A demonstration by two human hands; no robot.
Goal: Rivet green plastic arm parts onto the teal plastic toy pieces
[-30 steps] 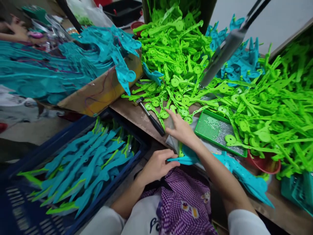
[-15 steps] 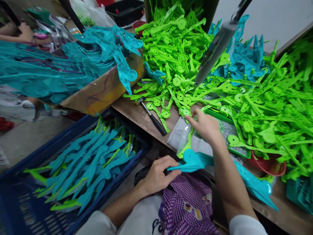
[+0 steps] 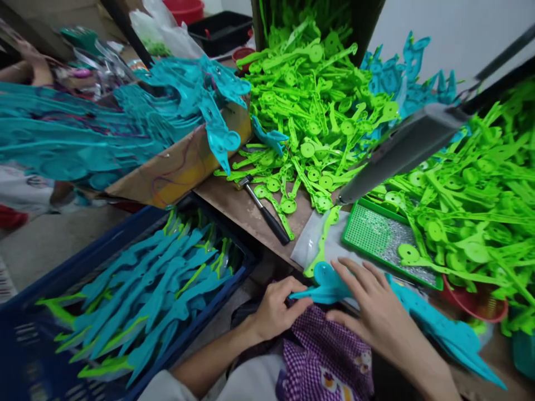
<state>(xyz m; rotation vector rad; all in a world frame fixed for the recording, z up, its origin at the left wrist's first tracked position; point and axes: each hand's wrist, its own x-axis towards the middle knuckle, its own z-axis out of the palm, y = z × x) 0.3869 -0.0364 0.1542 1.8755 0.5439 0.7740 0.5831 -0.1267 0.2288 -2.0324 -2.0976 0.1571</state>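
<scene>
Fingers of our left hand [image 3: 273,312] are pinched on the narrow tip of a teal piece [image 3: 326,277], a long flat plastic shape with a round disc near that end. It lies across the near edge of the worktop [image 3: 242,206], over our purple checked apron [image 3: 321,356], and runs off toward four o'clock. Our right hand [image 3: 376,312] lies on top of its middle with the fingers stretched out and spread, not clenched.

Just at twelve o'clock from the disc, a green strip [image 3: 321,242] lies at a clear bag [image 3: 307,236]; we cannot tell whether it is inside or on top. At one o'clock from our right hand sits a green mesh tray [image 3: 371,231], with the tip of a grey hanging tool [image 3: 409,147] above its far left corner. A red bowl [image 3: 476,303] stands at three o'clock, partly under green parts.

At eleven o'clock a black-handled hammer [image 3: 270,217] lies on the worktop, touching the edge of a big heap of green parts [image 3: 326,106] that fills the far side. At nine o'clock, below the worktop, a blue crate [image 3: 25,362] holds teal-and-green pieces [image 3: 146,301]. Above it a cardboard box [image 3: 184,167] spills loose teal shapes [image 3: 184,94]. Another person's hand [image 3: 33,61] shows at the far ten o'clock corner.
</scene>
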